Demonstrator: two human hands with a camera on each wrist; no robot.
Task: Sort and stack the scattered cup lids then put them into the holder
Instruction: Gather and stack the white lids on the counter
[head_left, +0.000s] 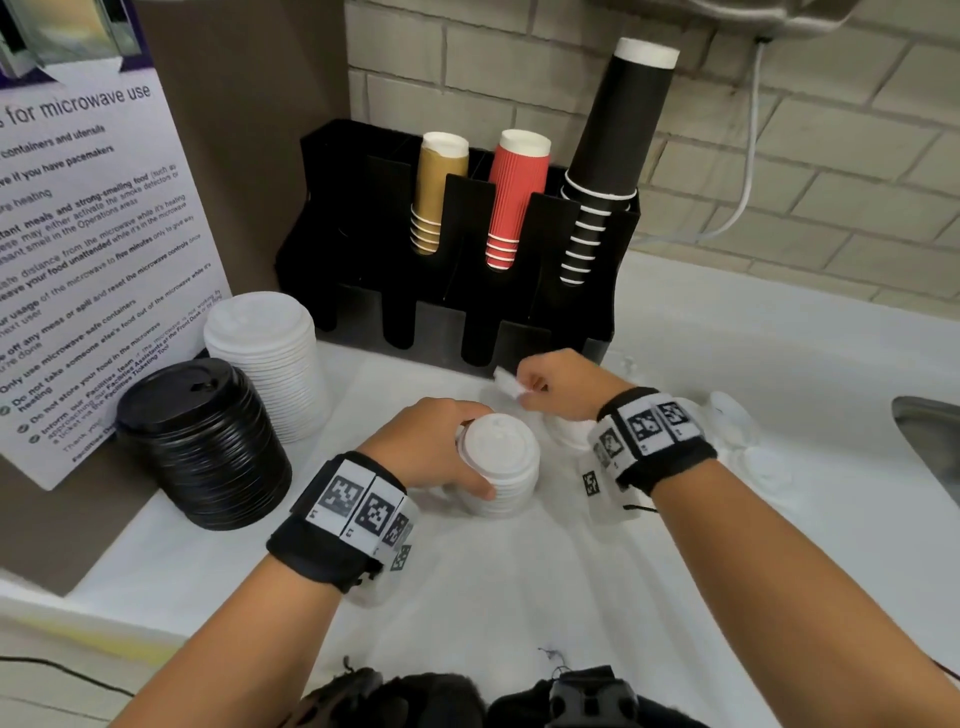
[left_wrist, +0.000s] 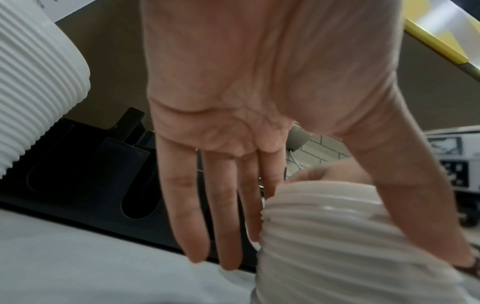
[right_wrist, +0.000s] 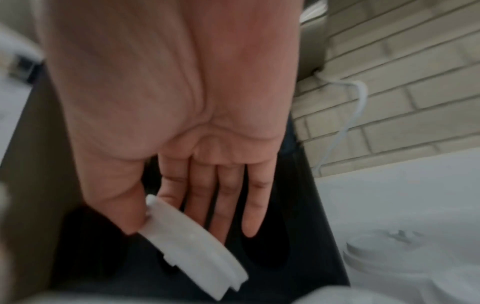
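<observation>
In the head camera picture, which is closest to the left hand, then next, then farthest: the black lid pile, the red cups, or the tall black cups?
From the left hand:
1. Black lid pile, on the counter to its left.
2. Red cups, upright in the holder behind.
3. Tall black cups, at the holder's right end.

Holder (head_left: 395, 291) at counter's (head_left: 519, 597) rear; two lid stacks (head_left: 260, 364) left; small stack (head_left: 501, 462) in front.

Both forearms bare, no sleeves. Left wristband (head_left: 332, 525): black fabric, wrapped with white panels printed with black square fiducial markers. Right wristband (head_left: 652, 436): same build. Dark camera gear strapped at chest (head_left: 467, 699), thin black cord trailing.
</observation>
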